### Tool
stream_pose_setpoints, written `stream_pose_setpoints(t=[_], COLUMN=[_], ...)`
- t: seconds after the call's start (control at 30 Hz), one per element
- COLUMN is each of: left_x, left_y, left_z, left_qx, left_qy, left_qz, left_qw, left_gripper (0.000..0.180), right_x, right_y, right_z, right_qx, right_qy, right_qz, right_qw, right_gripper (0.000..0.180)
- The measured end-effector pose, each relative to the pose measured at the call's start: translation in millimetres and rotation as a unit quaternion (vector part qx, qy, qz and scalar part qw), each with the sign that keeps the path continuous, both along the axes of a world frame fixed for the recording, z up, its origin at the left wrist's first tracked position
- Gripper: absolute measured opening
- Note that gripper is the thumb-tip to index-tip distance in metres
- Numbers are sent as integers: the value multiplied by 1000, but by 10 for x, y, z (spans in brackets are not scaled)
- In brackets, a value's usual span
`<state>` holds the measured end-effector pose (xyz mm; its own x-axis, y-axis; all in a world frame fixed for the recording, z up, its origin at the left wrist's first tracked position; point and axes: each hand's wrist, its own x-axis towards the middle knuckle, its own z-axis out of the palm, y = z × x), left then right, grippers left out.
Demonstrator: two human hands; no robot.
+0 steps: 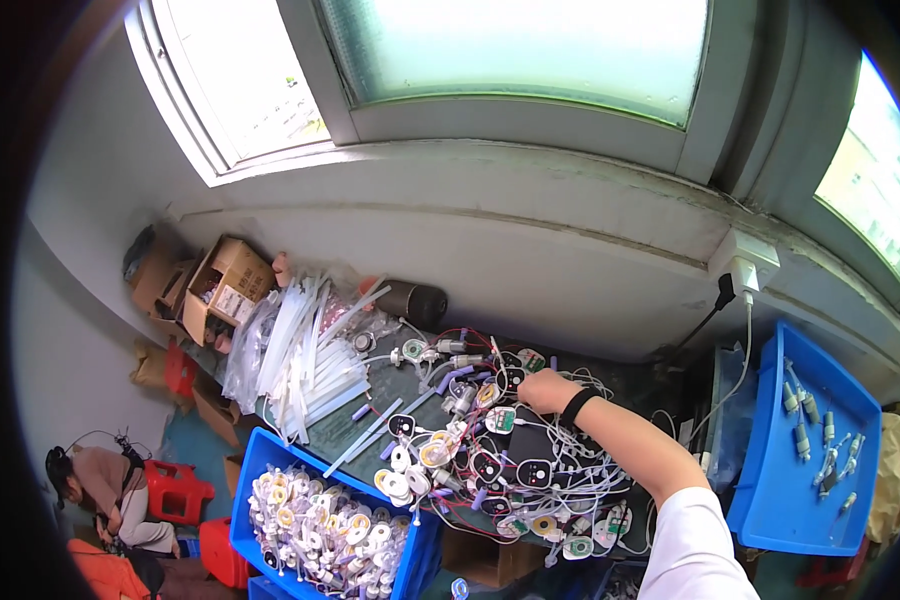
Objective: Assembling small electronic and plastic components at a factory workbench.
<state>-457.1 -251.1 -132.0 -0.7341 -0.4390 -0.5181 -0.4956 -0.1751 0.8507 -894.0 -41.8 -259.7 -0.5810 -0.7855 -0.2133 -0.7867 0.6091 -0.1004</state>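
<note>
My right hand (547, 393), with a black band (577, 404) round the wrist, reaches over a heap of wired parts on the dark table. Its fingers are curled together at a tangle of cables; what they hold, if anything, is hidden. Just left of the fingertips is a black round-ended part (511, 380). Below the hand lie a flat black box (533, 440), a green circuit board in a white round housing (500, 420) and white cables (595, 455). More black round-ended parts (535, 473) lie nearer me. My left hand is out of sight.
A blue bin (260, 447) full of white wired parts stands front left. Behind it lie long white plastic strips (305, 350) and a dark cylinder (415, 303). A blue tray (768, 480) with several small parts is at right. A person (110, 490) sits bent over, far left.
</note>
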Motion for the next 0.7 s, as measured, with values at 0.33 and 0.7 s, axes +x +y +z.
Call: stream_pose_setpoints(t=[0.33,0.7], left_x=[76,81], left_y=[-54,-110], left_z=[-32,-20], left_qx=[7,-2], left_qy=[5,-22], left_qz=[20,24], left_qw=[1000,999], left_gripper=[63,62], right_x=[-116,-141], right_y=[-48,101], right_z=[-334,19], right_qx=[72,76], right_qy=[40,-14], right_qz=[16,-69], right_qw=[996,995], right_gripper=[17,14])
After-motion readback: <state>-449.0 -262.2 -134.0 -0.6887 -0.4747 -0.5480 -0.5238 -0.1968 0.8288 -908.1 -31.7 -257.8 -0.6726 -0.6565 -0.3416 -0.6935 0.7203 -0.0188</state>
